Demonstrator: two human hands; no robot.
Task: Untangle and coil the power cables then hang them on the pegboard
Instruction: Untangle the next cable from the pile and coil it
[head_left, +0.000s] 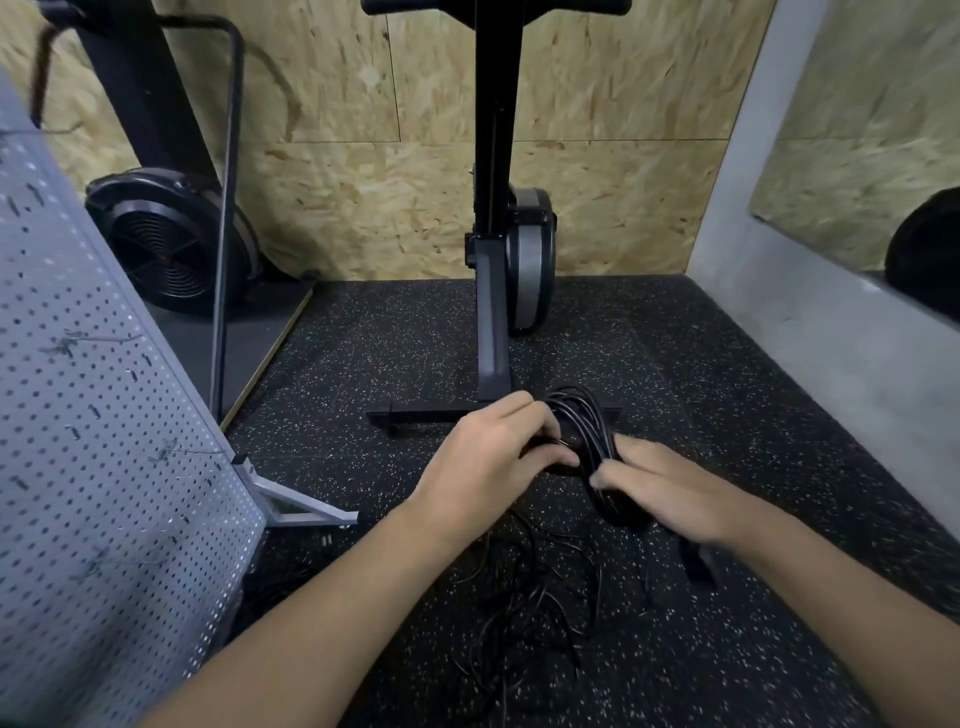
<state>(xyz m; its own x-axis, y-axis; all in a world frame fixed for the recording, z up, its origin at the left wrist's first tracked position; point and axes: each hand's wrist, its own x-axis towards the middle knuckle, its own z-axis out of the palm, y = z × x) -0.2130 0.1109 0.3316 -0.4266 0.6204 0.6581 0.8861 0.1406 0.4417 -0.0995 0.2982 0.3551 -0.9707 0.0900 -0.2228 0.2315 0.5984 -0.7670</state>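
Far left, pegboard (104, 415) is leaning on its stand, hooks (93, 412) showing no cable in the part in view.

Centre, near the foot of the black machine (493, 338), left hand (493, 457) is curling its fingers round the far left side of the coil (582, 436); thumb is hidden.

Below, between the forearms, a loose tangle (530, 597) of thin black cable is lying on the speckled floor (363, 364). It seems to be running up into the coil, but I can't trace which strand.

Coil is being held off the floor between both hands, several loops bunched together.

Right hand (670, 493) is gripping the coil's near right side, fingers wrapping over the strands. Motion blur is hiding the exact finger placement.

Just right of and below that hand, a blurred black piece (698, 564) is hanging. Plug or strap, can't tell.

Handling, my read:
- **Feel:** cable is looking light, limp and slightly springy, so loops will be splaying and sliding if the grip is slackening.
- **Hold:** one hand pinching all loops together at one spot, the other feeding slack up from the tangle.
- **Risk:** snags are sitting in the floor knot, and hard pulling will be tightening it.
- **Hanging:** by the bunched loops, not a single strand.
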